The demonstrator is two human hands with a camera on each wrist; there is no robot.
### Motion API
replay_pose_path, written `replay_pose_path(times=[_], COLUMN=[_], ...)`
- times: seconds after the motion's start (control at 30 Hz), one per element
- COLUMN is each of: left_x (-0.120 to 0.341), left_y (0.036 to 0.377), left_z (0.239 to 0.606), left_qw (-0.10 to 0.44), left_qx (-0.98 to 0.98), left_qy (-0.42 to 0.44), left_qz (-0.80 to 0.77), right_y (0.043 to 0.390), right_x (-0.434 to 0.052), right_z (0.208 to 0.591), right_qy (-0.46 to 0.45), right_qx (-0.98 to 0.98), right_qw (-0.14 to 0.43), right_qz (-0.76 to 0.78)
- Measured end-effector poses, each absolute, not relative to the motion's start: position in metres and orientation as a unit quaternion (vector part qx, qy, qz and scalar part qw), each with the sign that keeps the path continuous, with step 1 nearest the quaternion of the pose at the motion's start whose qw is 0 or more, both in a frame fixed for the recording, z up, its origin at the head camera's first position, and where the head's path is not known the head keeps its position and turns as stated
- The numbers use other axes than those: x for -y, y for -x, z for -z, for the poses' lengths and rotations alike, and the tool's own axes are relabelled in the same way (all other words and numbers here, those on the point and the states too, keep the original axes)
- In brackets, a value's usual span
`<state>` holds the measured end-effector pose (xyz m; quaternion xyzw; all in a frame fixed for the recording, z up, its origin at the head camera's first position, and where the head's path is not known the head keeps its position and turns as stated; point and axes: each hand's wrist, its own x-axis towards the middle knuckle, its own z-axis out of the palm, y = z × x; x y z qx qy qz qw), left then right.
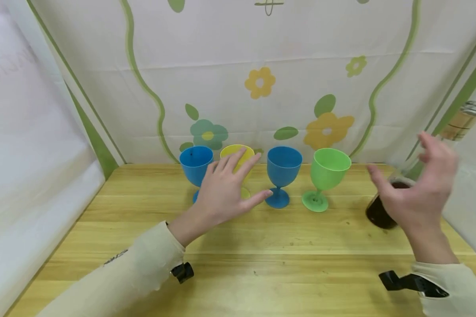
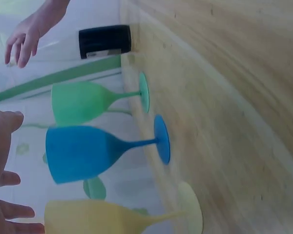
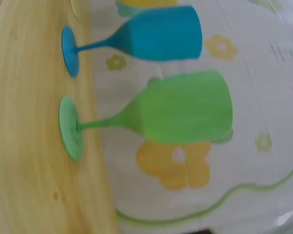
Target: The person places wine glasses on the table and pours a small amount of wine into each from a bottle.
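Goblets stand empty in a row at centre frame: blue goblet (image 1: 195, 166), yellow goblet (image 1: 238, 159), second blue goblet (image 1: 282, 171), green goblet (image 1: 327, 171). Left hand (image 1: 225, 189), fingers spread, hovers at the yellow goblet, gripping nothing. Right hand (image 1: 418, 189), open, hovers beside the dark-liquid bottle (image 1: 384, 207) at right, not yet gripping. Judged: pouring not begun.

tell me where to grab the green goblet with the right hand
Take the green goblet round its bowl, from its right side with the right hand. It stands upright, the stem is thin, and a blue goblet stands close on its left.
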<state>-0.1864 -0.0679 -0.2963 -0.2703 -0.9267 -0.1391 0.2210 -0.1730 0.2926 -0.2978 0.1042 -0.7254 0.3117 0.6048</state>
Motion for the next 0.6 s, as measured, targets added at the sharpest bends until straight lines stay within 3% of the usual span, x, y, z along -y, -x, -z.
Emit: replay_pose_path(times=[0.13,0.3,0.6], left_x=[0.059,0.049,0.026], left_y=[0.178,0.173,0.167], left_z=[0.302,0.305,0.315], left_qw=[0.224,0.232,0.226], left_qx=[0.92,0.911,0.884], left_qy=[0.281,0.291,0.324], left_qz=[0.159,0.179,0.251], right_y=[0.161,0.155,0.171], right_x=[-0.317,-0.339,-0.366], right_z=[0.305,0.312,0.332], right_qy=[0.008,0.108,0.158], right_qx=[0.722,0.746,0.71], right_qw=[0.596,0.53,0.365], right_qz=[-0.352,-0.388,-0.582])
